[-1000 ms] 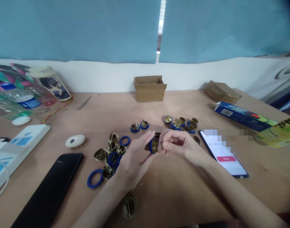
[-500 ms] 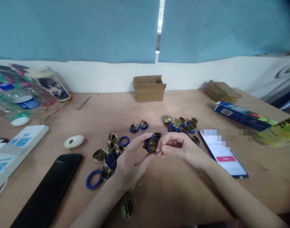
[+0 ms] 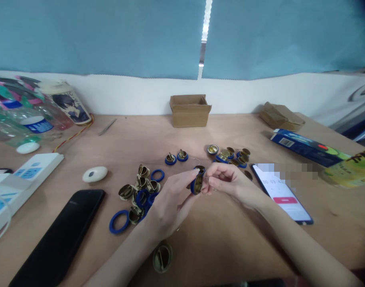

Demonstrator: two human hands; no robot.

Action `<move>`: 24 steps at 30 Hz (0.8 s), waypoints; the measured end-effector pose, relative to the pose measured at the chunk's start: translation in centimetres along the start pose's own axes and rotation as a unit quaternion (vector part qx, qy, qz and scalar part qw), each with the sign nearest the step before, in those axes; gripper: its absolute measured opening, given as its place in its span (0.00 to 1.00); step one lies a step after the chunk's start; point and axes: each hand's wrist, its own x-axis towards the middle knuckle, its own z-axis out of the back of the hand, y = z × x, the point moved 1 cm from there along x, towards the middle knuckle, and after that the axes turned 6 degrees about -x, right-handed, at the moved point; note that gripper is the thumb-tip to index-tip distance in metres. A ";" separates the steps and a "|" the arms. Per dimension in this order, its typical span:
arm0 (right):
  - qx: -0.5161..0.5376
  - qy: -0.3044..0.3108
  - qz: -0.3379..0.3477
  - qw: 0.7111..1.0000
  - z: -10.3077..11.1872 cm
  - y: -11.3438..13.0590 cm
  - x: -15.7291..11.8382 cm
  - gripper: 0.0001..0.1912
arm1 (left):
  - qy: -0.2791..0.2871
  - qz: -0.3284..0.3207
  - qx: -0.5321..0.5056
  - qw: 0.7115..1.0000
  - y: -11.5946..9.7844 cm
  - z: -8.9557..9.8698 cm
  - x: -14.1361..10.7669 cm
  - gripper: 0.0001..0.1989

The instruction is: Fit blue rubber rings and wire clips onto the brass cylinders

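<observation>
Between its thumb and fingers my left hand [image 3: 170, 199] grips a round brass-coloured piece with a blue ring [image 3: 196, 184], tilted on edge. My right hand [image 3: 227, 181] is pinched at the right side of that piece; what its fingertips hold is too small to name. Several brass-coloured round pieces [image 3: 126, 192] and blue rings [image 3: 119, 222] lie left of my left hand. Two ringed pieces [image 3: 182, 155] sit beyond it. More ringed pieces [image 3: 224, 156] are grouped behind my right hand. One loose brass piece [image 3: 162, 257] lies near the front.
A small open cardboard box [image 3: 190, 113] stands at the back. A black phone [image 3: 59, 235], a white oval object [image 3: 95, 174] and a power strip [image 3: 23, 183] are at left. A lit phone [image 3: 282, 195], a blue box [image 3: 308, 147] and a yellow packet [image 3: 350, 169] are at right.
Both hands and the held ringed piece have shifted slightly right in the view. The held piece has turned a little more edge-on. The whole view has moved slightly too.
</observation>
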 end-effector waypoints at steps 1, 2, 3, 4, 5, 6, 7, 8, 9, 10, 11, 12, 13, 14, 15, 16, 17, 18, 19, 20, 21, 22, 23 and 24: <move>-0.001 -0.001 0.000 1.000 0.0 -0.1 0.0 0.07 | 0.005 -0.007 -0.003 1.000 0.0 0.0 0.0 0.32; -0.004 -0.003 0.000 1.000 0.0 -0.1 0.0 0.07 | 0.012 -0.013 -0.008 1.000 0.1 0.0 0.0 0.32; -0.007 -0.007 0.001 1.000 0.0 -0.2 0.1 0.07 | 0.016 -0.016 -0.014 1.000 0.2 -0.1 0.1 0.32; -0.011 -0.010 0.002 1.000 0.0 -0.2 0.1 0.08 | 0.019 -0.020 -0.020 0.999 0.3 -0.1 0.1 0.32; -0.015 -0.013 0.003 1.000 0.0 -0.2 0.1 0.08 | 0.020 -0.025 -0.024 0.999 0.3 -0.1 0.1 0.32; -0.019 -0.014 0.006 1.000 -0.1 -0.2 0.2 0.08 | 0.019 -0.030 -0.028 0.999 0.4 -0.1 0.1 0.33; -0.023 -0.015 0.009 1.000 -0.2 -0.1 0.2 0.08 | 0.020 -0.036 -0.032 0.999 0.5 -0.1 0.1 0.33; -0.029 -0.016 0.010 0.999 -0.2 -0.1 0.2 0.08 | 0.022 -0.039 -0.036 0.998 0.6 -0.1 0.1 0.33; -0.037 -0.016 0.011 0.999 -0.3 0.0 0.1 0.08 | 0.025 -0.042 -0.039 0.998 0.6 -0.1 0.1 0.33; -0.046 -0.017 0.011 0.999 -0.4 0.1 0.1 0.08 | 0.029 -0.043 -0.040 0.998 0.7 -0.1 0.0 0.33; -0.054 -0.018 0.009 0.998 -0.4 0.2 0.0 0.08 | 0.030 -0.044 -0.041 0.998 0.7 -0.1 0.0 0.33; -0.062 -0.019 0.008 0.998 -0.5 0.2 0.0 0.08 | 0.029 -0.045 -0.040 0.998 0.7 -0.1 0.0 0.33; -0.069 -0.019 0.006 0.997 -0.5 0.2 -0.1 0.07 | 0.027 -0.047 -0.039 0.998 0.7 -0.1 0.0 0.33; -0.075 -0.019 0.002 0.997 -0.5 0.3 -0.1 0.07 | 0.026 -0.048 -0.038 0.998 0.7 -0.1 -0.1 0.33; -0.080 -0.019 -0.001 0.997 -0.5 0.2 -0.1 0.07 | 0.027 -0.049 -0.038 0.998 0.7 -0.1 -0.1 0.33; -0.086 -0.017 -0.005 0.996 -0.5 0.2 -0.1 0.07 | 0.030 -0.051 -0.037 0.998 0.7 -0.1 -0.1 0.32; -0.091 -0.015 -0.007 0.996 -0.5 0.2 -0.1 0.07 | 0.036 -0.055 -0.036 0.997 0.7 -0.1 -0.1 0.32; -0.096 -0.011 -0.009 0.995 -0.5 0.1 -0.1 0.07 | 0.042 -0.061 -0.034 0.997 0.7 -0.1 -0.1 0.31; -0.102 -0.007 -0.008 0.995 -0.5 0.1 -0.1 0.07 | 0.047 -0.069 -0.031 0.996 0.7 -0.1 -0.2 0.31; -0.108 -0.005 -0.006 0.994 -0.5 0.1 -0.1 0.07 | 0.049 -0.079 -0.027 0.995 0.7 0.0 -0.3 0.30; -0.115 -0.003 -0.004 0.993 -0.5 0.1 -0.2 0.07 | 0.051 -0.088 -0.022 0.995 0.8 0.0 -0.4 0.30; -0.122 -0.004 -0.001 0.992 -0.5 0.1 -0.2 0.07 | 0.053 -0.094 -0.018 0.994 0.8 0.0 -0.5 0.30; -0.130 -0.006 0.001 0.992 -0.5 0.2 -0.3 0.07 | 0.053 -0.099 -0.016 0.994 0.8 0.1 -0.6 0.31; -0.137 -0.009 0.004 0.991 -0.5 0.3 -0.4 0.07 | 0.055 -0.102 -0.016 0.993 0.9 0.1 -0.7 0.32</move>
